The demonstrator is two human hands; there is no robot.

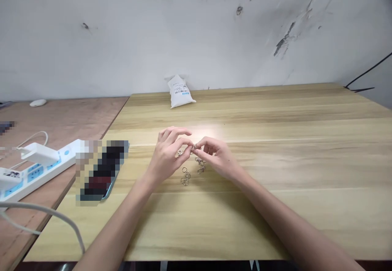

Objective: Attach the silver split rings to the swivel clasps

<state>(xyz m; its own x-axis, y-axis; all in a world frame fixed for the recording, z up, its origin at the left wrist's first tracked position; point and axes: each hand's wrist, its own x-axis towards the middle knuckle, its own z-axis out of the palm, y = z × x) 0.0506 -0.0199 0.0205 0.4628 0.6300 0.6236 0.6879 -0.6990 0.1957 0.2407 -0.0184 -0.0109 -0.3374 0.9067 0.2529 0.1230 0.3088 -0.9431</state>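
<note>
The left grip [169,154] and right grip [216,157] are both pinched closed on a small metal ring [193,148], held just above the bench [275,218]. More metal rings [185,176] and a swivel clasp [200,165] lie directly below the grips.

Pale wooden tabletop [245,116] with small metal rings [185,176] and clasps [201,165], plus a white sack [180,92]
</note>
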